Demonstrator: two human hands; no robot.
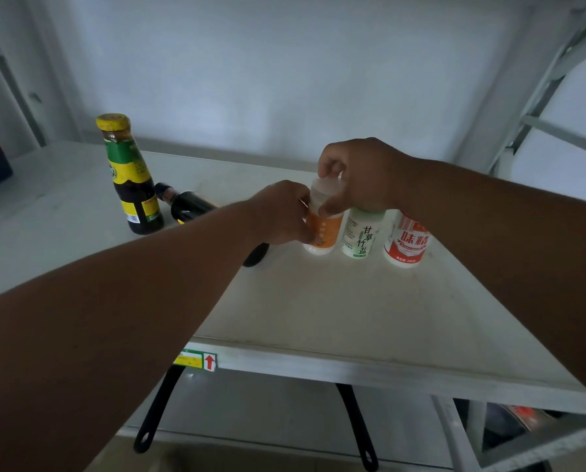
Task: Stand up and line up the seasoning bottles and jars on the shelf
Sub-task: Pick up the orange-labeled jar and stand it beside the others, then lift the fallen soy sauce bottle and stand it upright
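Head view shows a white shelf with bottles and jars on it. Far on the left a tall bottle with a yellow cap stands up on its own. Just beside it a dark bottle lies on its side, and the left arm hides its lower part. Next comes the left hand — its grip is curled round the side of the orange jar, which stands on the shelf. The right hand comes from above, and its grip pinches the pale cap of that same jar. Just beside this jar stand the green jar and then the red jar, all three close in a row. I think the step now is setting the orange jar straight in the row — it looks nearly done. Next, I think, both hands should let go softly so the jar does not tip, and then one hand should go left to the lying dark bottle, lift it up and stand it by the others.
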